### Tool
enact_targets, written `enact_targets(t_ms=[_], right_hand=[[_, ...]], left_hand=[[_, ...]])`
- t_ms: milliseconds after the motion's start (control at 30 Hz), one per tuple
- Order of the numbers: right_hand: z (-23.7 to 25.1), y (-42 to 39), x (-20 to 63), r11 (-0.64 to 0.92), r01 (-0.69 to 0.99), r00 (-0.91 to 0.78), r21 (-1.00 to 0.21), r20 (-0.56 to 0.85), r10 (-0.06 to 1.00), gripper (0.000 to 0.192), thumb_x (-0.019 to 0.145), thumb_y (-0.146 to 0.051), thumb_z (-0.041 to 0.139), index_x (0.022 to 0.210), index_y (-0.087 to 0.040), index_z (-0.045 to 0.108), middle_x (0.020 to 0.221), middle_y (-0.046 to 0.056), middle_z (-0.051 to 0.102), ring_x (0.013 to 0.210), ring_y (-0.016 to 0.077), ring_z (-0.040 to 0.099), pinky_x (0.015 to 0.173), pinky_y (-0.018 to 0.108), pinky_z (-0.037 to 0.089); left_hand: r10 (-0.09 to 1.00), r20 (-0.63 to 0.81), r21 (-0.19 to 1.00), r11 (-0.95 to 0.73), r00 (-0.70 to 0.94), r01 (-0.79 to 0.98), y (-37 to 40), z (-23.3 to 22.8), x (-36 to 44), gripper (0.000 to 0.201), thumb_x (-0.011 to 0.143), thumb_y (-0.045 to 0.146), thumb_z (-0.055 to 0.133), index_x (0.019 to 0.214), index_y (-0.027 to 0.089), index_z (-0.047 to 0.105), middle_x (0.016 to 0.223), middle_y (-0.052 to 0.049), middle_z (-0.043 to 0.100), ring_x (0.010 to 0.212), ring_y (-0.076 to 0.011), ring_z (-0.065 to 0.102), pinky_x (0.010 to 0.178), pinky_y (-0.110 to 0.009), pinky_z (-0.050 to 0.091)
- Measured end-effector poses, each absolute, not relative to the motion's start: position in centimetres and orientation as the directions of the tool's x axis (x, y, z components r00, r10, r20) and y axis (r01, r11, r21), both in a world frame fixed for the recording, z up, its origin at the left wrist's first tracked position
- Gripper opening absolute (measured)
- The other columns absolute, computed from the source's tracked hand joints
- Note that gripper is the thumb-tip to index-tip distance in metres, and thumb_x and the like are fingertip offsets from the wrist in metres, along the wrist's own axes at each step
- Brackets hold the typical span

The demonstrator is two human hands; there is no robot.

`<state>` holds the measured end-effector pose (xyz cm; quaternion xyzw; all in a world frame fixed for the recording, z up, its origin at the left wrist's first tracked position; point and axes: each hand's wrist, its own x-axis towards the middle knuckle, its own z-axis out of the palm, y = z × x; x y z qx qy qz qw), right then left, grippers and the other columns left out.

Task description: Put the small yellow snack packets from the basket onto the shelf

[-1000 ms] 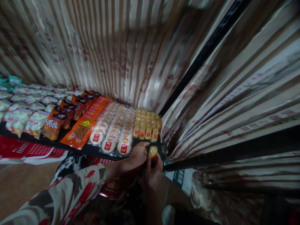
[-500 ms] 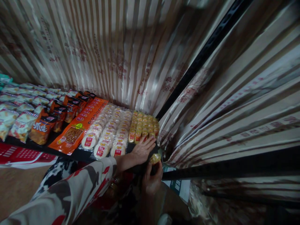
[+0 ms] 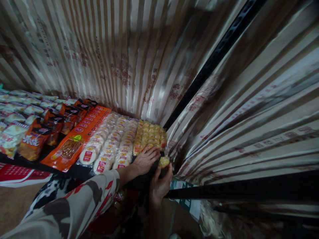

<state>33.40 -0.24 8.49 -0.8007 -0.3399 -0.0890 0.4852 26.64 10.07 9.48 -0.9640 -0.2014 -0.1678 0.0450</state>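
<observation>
Landmark: block of small yellow packets (image 3: 149,134) at the right end of the black shelf (image 3: 74,171).

Nearest: right hand (image 3: 159,182), below the block at the shelf's front edge, fingers closed round one small yellow snack packet (image 3: 164,161). Packet sits just in front of the block's near right corner, close to the shelf lip; cannot tell whether it rests on the shelf.

Left hand (image 3: 146,159), patterned sleeve (image 3: 74,205) behind it, lies flat and open on the block's near row, fingers spread, gripping nothing.

Left of the block: rows of round white cakes (image 3: 109,149), then a long orange packet (image 3: 72,142), then orange and pale bags (image 3: 32,142) further left.

Beyond the block: striped curtain (image 3: 119,59) hanging against its far edge.

Risks (judgement):
- Held packet is at the lip; loose grip or shallow placement could send it off the front.
- Left palm pressing could shove near rows askew or crush contents.
- Curtain folds at the block's right side could snag the packet or tip the end column.
- Low light; misalignment easy to miss.
</observation>
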Motion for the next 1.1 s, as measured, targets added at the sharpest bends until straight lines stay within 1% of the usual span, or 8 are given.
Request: enact_targets(t_ms=[100, 200, 433, 633, 767, 900, 967, 1100], right_hand=[[9.1, 1.1, 34.3, -0.323, 0.658, 0.739, -0.68, 0.502, 0.449, 0.059, 0.094, -0.044, 0.036, 0.136, -0.003, 0.042, 0.128, 0.026, 0.054, 0.12, 0.0324, 0.051, 0.097, 0.046, 0.042], [9.4, 2.2, 35.0, -0.359, 0.68, 0.728, -0.639, 0.529, 0.437, 0.056, 0.093, -0.042, 0.038, 0.134, -0.004, 0.045, 0.124, 0.024, 0.058, 0.117, 0.0319, 0.052, 0.097, 0.046, 0.041], [9.5, 4.1, 35.6, -0.478, 0.639, 0.769, -0.603, 0.488, 0.412, 0.055, 0.092, -0.045, 0.041, 0.128, -0.005, 0.051, 0.114, 0.021, 0.064, 0.107, 0.0311, 0.053, 0.089, 0.039, 0.042], [9.9, 4.4, 36.2, -0.525, 0.684, 0.729, -0.506, 0.51, 0.457, 0.054, 0.092, -0.044, 0.04, 0.132, -0.009, 0.051, 0.109, 0.019, 0.066, 0.097, 0.031, 0.057, 0.08, 0.039, 0.041], [10.4, 4.5, 36.4, -0.526, 0.705, 0.709, -0.476, 0.503, 0.495, 0.051, 0.09, -0.039, 0.042, 0.133, -0.014, 0.052, 0.108, 0.016, 0.067, 0.092, 0.0283, 0.058, 0.078, 0.039, 0.04], [10.3, 4.8, 36.8, -0.529, 0.722, 0.691, -0.446, 0.492, 0.529, 0.049, 0.09, -0.037, 0.042, 0.132, -0.016, 0.053, 0.111, 0.015, 0.067, 0.092, 0.0278, 0.057, 0.078, 0.04, 0.039], [10.1, 5.0, 37.1, -0.535, 0.727, 0.686, -0.43, 0.487, 0.541, 0.048, 0.09, -0.038, 0.043, 0.129, -0.014, 0.055, 0.112, 0.015, 0.066, 0.093, 0.0285, 0.056, 0.078, 0.039, 0.038], [9.4, 5.3, 37.7, -0.547, 0.731, 0.681, -0.409, 0.486, 0.547, 0.041, 0.089, -0.039, 0.045, 0.115, -0.011, 0.061, 0.101, 0.015, 0.069, 0.091, 0.0287, 0.056, 0.076, 0.038, 0.037]], left_hand=[[0.379, 0.323, 0.009, -0.918, 0.867, 0.397, 10.1, 9.2, 26.6, 0.048, 0.092, 0.026, 0.041, 0.139, 0.015, 0.041, 0.151, -0.008, 0.037, 0.144, -0.0253, 0.017, 0.117, -0.051, 0.008], [0.391, 0.314, 0.04, -0.916, 0.865, 0.399, 10.1, 8.9, 26.7, 0.048, 0.093, 0.026, 0.038, 0.14, 0.015, 0.04, 0.152, -0.008, 0.035, 0.145, -0.0254, 0.016, 0.118, -0.052, 0.008], [0.431, 0.313, 0.109, -0.902, 0.846, 0.418, 10.0, 8.3, 27.0, 0.049, 0.091, 0.026, 0.04, 0.139, 0.015, 0.041, 0.154, -0.008, 0.03, 0.145, -0.027, 0.016, 0.119, -0.051, 0.013], [0.465, 0.37, 0.19, -0.885, 0.804, 0.425, 9.6, 8.3, 26.9, 0.049, 0.094, 0.023, 0.032, 0.142, 0.014, 0.037, 0.152, -0.007, 0.034, 0.144, -0.025, 0.02, 0.12, -0.048, 0.012], [0.455, 0.371, 0.174, -0.89, 0.809, 0.421, 9.7, 8.1, 26.9, 0.05, 0.093, 0.024, 0.034, 0.142, 0.01, 0.036, 0.153, -0.009, 0.033, 0.145, -0.0258, 0.018, 0.121, -0.049, 0.007], [0.441, 0.36, 0.131, -0.896, 0.822, 0.423, 9.8, 7.8, 26.9, 0.051, 0.094, 0.022, 0.033, 0.143, 0.011, 0.033, 0.154, -0.009, 0.029, 0.145, -0.024, 0.015, 0.12, -0.049, 0.004], [0.439, 0.353, 0.119, -0.897, 0.826, 0.426, 9.9, 7.6, 26.9, 0.053, 0.093, 0.022, 0.034, 0.145, 0.011, 0.031, 0.155, -0.008, 0.028, 0.146, -0.0238, 0.015, 0.119, -0.049, 0.005], [0.442, 0.343, 0.089, -0.893, 0.829, 0.44, 9.9, 7.5, 26.9, 0.057, 0.092, 0.023, 0.037, 0.147, 0.012, 0.027, 0.156, -0.009, 0.026, 0.146, -0.0242, 0.014, 0.118, -0.05, 0.007]])
